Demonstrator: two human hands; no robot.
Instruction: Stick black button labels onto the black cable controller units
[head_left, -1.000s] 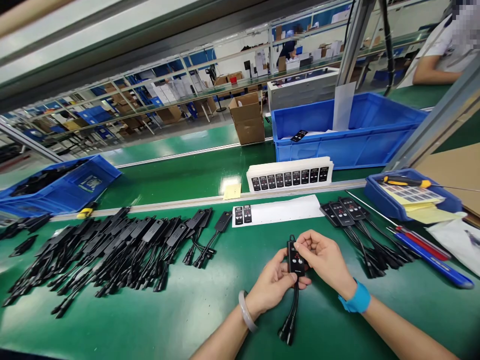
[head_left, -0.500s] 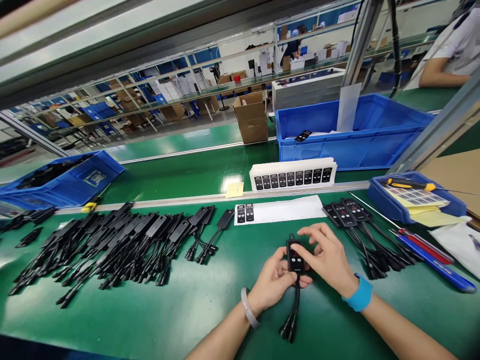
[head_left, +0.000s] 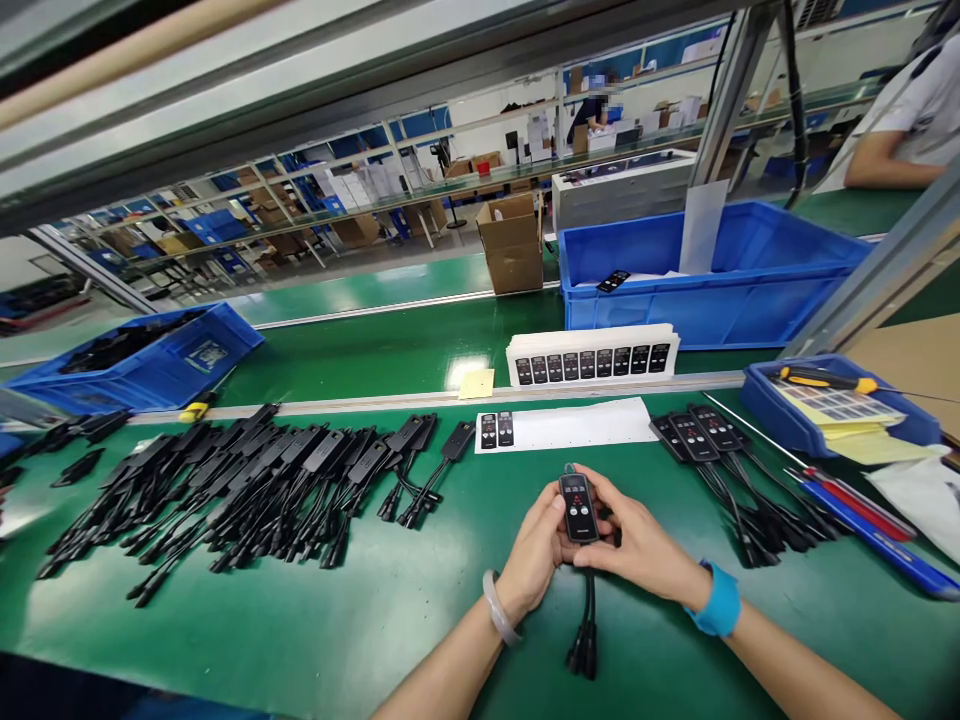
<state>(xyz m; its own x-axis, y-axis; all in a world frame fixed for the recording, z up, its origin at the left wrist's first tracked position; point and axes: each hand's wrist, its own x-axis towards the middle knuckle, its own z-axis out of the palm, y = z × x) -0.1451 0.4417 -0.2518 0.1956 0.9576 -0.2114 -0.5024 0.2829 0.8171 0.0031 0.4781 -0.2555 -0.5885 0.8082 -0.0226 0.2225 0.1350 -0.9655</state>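
Between both hands is a small black controller (head_left: 578,510) with a printed label on its face, a loop at its top and short cables with plugs hanging below. My left hand (head_left: 534,550) grips its left side, thumb along the edge. My right hand (head_left: 634,530) is closed around the right side and lower corner. Beyond them lies a white label strip (head_left: 577,425) with two black labels left at its left end. To the right rest several labelled controllers (head_left: 701,432), cables toward me. On the left is a large pile of controllers (head_left: 300,455) with no labels visible.
A stack of label sheets (head_left: 592,358) stands behind the strip. Blue bins (head_left: 675,310) sit at the back right and left (head_left: 142,365). A small blue tray (head_left: 787,420) holds a screwdriver and yellow sheets. Pen-like tools (head_left: 877,530) lie at right. A co-worker's arm (head_left: 892,165) shows far right.
My right hand has come down from the controller's face to grip its right side and lower edge. My left thumb has moved up to its left edge. The view has shifted slightly.
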